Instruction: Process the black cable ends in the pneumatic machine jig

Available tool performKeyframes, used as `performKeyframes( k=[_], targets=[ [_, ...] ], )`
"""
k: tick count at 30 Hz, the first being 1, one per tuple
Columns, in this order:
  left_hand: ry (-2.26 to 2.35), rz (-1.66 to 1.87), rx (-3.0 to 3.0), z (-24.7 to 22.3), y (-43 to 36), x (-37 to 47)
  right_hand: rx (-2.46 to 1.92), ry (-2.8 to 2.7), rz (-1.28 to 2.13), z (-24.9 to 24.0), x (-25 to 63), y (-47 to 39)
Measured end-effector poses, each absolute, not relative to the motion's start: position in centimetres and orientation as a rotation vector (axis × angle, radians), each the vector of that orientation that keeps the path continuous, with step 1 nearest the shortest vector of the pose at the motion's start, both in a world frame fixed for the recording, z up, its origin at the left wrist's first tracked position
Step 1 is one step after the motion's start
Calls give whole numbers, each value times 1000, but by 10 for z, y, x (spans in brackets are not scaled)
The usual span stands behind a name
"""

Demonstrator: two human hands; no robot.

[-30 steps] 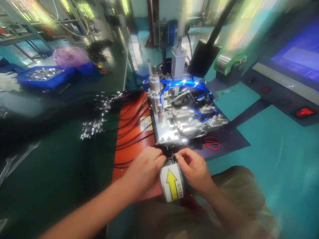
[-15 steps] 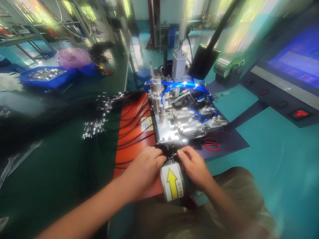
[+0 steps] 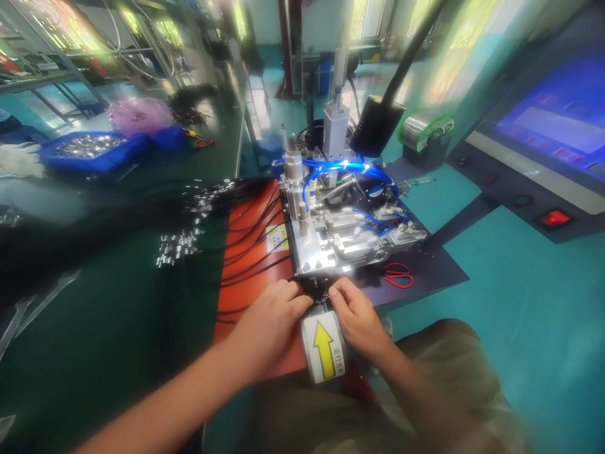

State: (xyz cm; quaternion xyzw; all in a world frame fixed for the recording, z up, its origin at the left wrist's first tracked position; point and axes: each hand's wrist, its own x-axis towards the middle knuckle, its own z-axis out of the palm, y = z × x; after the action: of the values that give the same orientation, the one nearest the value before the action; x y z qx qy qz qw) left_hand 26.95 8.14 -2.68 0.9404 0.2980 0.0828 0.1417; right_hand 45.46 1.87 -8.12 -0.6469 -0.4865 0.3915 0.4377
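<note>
At the front edge of a metal machine with blue air tubes, both hands work close together. My left hand is closed at the dark feed track, and what its fingertips grip is too small to name. Just to its right, my right hand is pinched, with thin wire ends faintly showing at its fingertips. A white label with a yellow arrow lies just below and between the hands. Several black cables run over the orange-red plate left of the machine.
Red-handled scissors lie right of the machine. A solder spool and a screen stand at the right. Cables with shiny metal ends lie on the left, beyond them a blue tray of small metal parts.
My right hand has moved slightly left, nearer to my left hand, and its fingertips are lower on the track. The view has shifted a little.
</note>
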Motion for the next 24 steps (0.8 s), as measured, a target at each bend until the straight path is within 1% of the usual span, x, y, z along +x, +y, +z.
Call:
performKeyframes(
  k=[3,9,17,21,24],
  targets=[
    [885,246,2690,-27,80,267,-1596,-1195,947,-86,452,19],
    [898,392,2750,-41,75,263,-1603,-1202,905,-88,451,19],
    [897,409,2822,-44,74,265,-1611,-1156,940,-88,451,21],
    [863,480,2805,-48,77,264,-1612,-1193,993,-83,458,20],
    [848,505,2795,-52,78,263,-1612,-1280,964,-77,464,19]
  ],
)
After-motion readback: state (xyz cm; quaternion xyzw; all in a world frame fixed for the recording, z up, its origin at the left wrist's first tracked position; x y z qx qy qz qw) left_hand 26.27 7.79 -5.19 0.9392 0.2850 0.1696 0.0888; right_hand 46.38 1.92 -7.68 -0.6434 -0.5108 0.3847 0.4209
